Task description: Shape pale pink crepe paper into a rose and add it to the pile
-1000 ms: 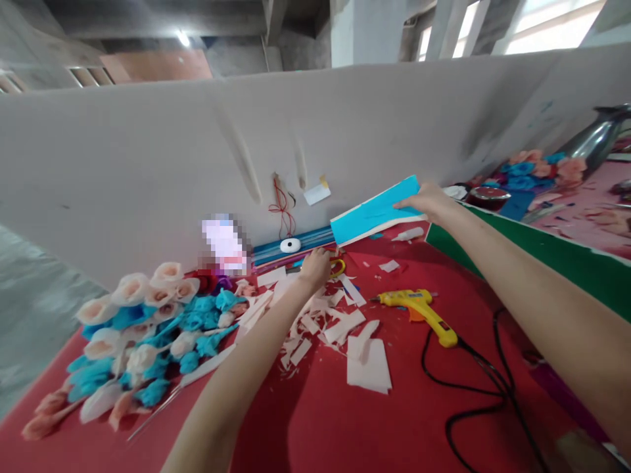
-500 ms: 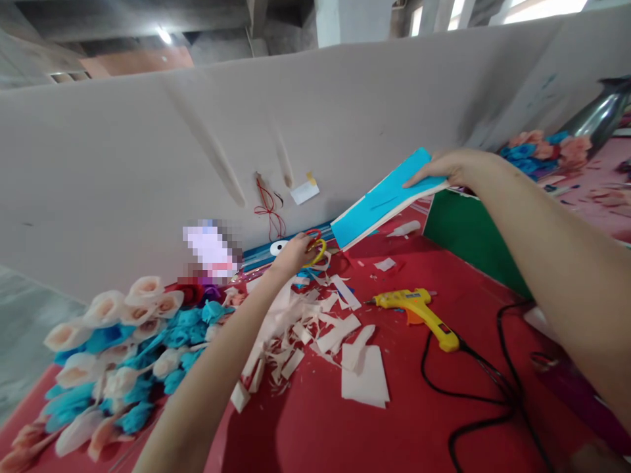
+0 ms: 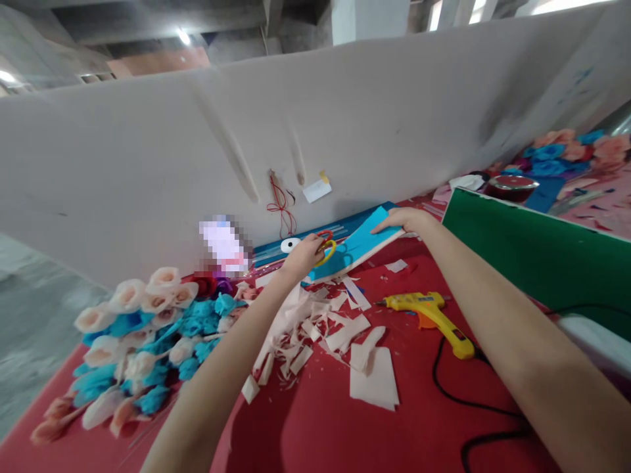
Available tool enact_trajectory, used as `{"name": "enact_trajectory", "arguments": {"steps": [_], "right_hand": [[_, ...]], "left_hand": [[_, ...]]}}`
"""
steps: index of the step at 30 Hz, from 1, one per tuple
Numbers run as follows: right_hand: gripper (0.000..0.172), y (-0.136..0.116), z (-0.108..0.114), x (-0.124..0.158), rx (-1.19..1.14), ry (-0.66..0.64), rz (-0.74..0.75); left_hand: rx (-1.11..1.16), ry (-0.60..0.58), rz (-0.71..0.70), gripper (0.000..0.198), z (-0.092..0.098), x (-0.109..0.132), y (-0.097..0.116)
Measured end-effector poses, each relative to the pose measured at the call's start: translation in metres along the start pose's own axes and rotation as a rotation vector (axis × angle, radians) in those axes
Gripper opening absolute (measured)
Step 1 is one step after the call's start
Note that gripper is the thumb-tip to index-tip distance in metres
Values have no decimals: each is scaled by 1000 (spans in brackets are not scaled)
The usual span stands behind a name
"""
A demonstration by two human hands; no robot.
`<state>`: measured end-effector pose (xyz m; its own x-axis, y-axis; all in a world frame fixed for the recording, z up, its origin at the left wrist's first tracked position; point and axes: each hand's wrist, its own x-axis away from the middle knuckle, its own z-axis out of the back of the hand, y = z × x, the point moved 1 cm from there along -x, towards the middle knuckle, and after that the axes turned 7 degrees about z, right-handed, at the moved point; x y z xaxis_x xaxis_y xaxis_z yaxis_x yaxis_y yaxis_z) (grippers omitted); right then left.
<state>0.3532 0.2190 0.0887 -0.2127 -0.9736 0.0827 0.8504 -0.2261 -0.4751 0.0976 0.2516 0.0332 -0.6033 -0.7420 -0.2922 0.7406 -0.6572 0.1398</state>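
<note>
The person's left hand [image 3: 304, 253] is gripping a pair of scissors [image 3: 326, 247] by the red and yellow handle loops, fingers curled around them, lifted just above the red table [image 3: 315, 420]. The right hand [image 3: 404, 219] is pinching the far end of a blue sheet [image 3: 355, 247], thumb underneath and fingers flat on top; the sheet is slanting down toward the scissors, its lower end near the table at the grey wall [image 3: 148, 177]. White paper scraps [image 3: 335, 328] are lying just in front of both hands, and a yellow glue gun [image 3: 426, 310] is resting nearby on its side. Held only at one end, the sheet is likely sagging, so it could buckle or slip from the pinch. The scissor blades are hidden, so a finger could be closer to them than it looks.
</note>
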Motion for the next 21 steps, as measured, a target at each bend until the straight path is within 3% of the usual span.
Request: {"name": "enact_trajectory", "arguments": {"steps": [3,6,11,16,21], "right_hand": [[48,-10,-14,-4,149,-12,-39],[61,-22,-27,-5,298,57,-25],[34,-48,-54,2,473,114,119],[27,-80,-86,3,520,122,350],[32,-122,-114,-3,476,129,676]], "left_hand": [[-7,18,11,21,-11,3,12],[-10,49,-4,23,-14,9,24],[0,38,-139,12,6,48,46],[52,-8,-430,18,39,148,75],[-27,12,-591,22,63,259,94]]}}
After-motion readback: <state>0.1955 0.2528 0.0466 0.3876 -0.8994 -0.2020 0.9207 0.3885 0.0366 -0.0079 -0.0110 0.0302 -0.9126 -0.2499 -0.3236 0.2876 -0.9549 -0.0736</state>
